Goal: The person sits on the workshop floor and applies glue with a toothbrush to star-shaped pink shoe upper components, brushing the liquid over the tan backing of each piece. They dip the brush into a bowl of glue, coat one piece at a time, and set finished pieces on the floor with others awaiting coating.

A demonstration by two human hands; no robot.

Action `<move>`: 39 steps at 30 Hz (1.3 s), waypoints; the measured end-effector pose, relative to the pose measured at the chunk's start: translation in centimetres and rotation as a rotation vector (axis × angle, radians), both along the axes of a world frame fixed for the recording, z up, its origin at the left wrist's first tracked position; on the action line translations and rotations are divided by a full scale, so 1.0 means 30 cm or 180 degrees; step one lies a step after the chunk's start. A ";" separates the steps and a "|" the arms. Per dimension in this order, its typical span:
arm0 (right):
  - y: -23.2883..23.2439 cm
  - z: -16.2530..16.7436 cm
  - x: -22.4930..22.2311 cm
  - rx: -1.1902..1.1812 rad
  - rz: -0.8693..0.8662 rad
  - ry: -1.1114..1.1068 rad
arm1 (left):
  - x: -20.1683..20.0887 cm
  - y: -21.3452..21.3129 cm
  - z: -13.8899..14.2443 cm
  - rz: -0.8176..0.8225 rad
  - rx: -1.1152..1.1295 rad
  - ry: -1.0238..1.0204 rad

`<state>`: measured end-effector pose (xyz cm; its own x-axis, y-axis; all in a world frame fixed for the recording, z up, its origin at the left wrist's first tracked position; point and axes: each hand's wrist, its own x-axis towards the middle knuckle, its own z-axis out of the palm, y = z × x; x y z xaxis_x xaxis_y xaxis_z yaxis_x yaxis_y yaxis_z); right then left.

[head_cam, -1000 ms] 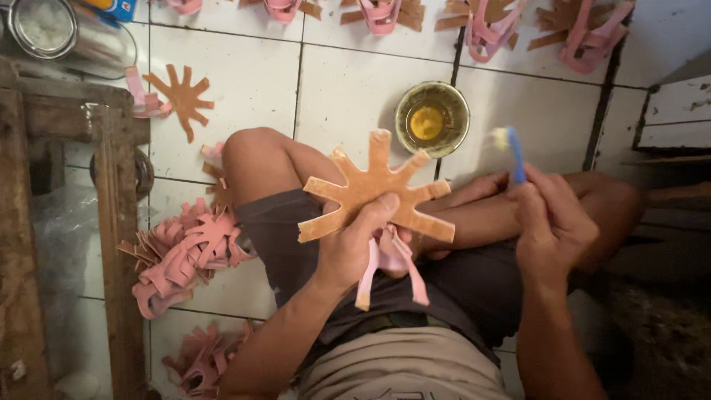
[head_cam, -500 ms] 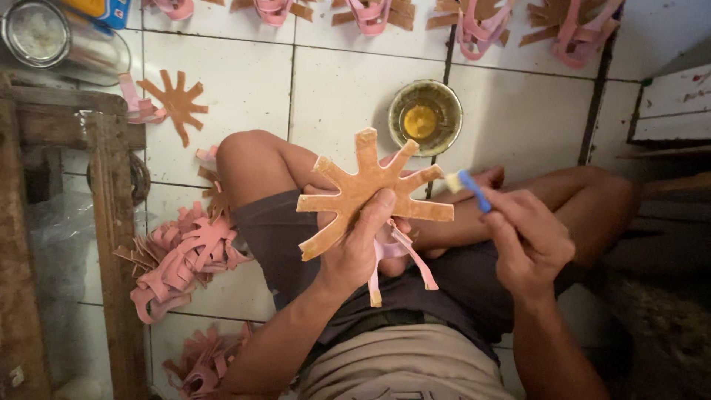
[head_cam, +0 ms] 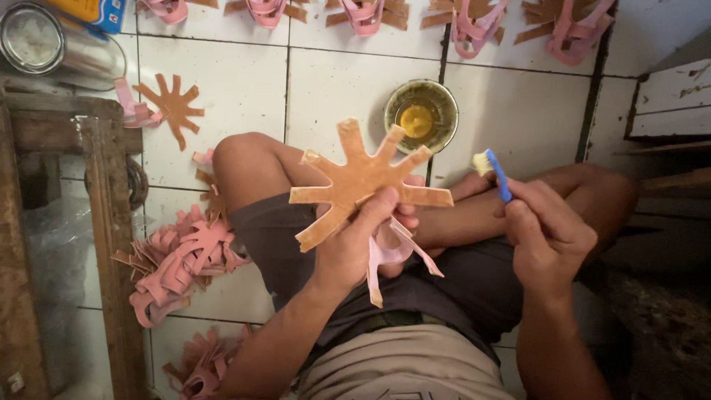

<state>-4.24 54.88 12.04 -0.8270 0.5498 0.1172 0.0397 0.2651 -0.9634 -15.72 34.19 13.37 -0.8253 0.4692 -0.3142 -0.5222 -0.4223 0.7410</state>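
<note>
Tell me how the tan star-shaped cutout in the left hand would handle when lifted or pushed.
The tan cutout looks thin and probably light: the left hand holds it up by one edge. Its arms stay spread without drooping, so it is likely fairly stiff, though flexible. Being flat, it should slide rather than roll.

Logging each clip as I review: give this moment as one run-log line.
left hand: holds tan star-shaped cutout with pink straps | right hand: holds blue brush, apart from cutout | bowl of yellow paste on floor

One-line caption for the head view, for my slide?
Left hand holds a star-shaped tan cutout; right hand holds a blue brush near a glue bowl.
</note>
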 end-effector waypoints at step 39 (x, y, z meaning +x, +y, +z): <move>-0.008 -0.078 -0.014 -0.0931 -0.0403 0.0347 | -0.059 -0.054 -0.090 -0.0157 0.0348 -0.0997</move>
